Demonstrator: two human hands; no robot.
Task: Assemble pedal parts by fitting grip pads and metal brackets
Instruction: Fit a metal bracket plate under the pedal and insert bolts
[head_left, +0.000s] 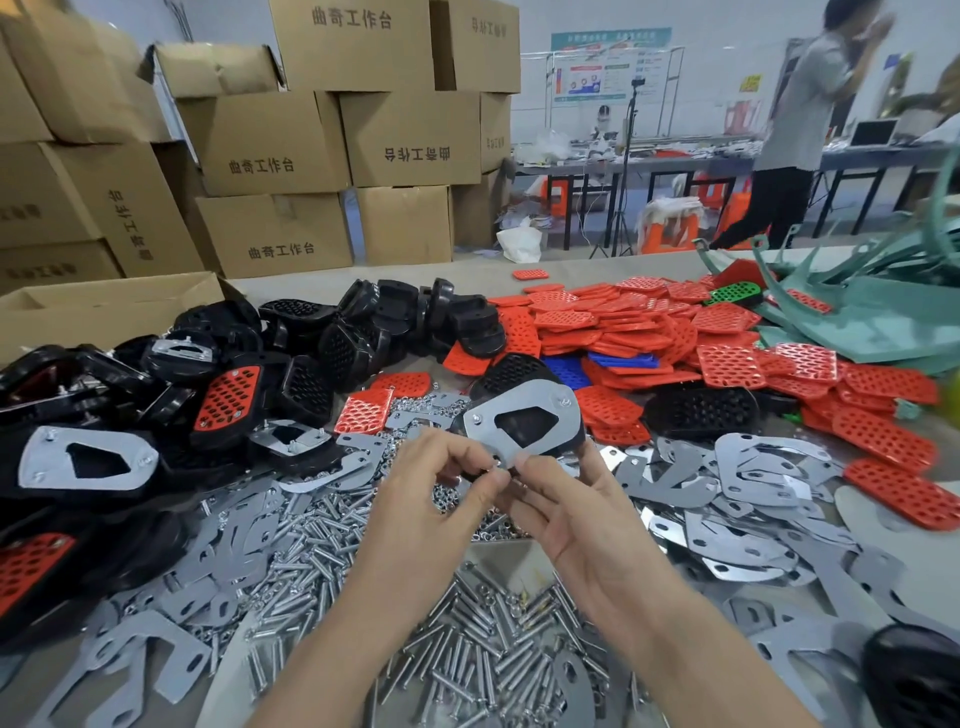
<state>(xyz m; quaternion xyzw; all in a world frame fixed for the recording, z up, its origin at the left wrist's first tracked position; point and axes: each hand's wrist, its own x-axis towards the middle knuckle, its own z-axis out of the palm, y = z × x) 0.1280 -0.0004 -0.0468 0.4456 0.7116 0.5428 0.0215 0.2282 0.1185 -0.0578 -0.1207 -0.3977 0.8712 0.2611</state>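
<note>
A black pedal with a grey metal bracket (540, 410) on its back is held up over the table's middle. My right hand (566, 514) grips its lower edge with thumb and fingers. My left hand (431, 493) pinches a small nut (493, 470) at the bracket's bottom corner. Two more bolts show at the bracket's upper corners. Loose grey brackets (737, 488) lie to the right, red grip pads (649, 332) are piled behind, and black pedal bodies (363, 332) are heaped at the left.
Bolts (467, 654) and nuts cover the near table. Finished pedals (88, 462) lie at the left. Cardboard boxes (291, 135) are stacked behind. Green metal frames (857, 301) sit far right. A person (789, 130) stands in the background.
</note>
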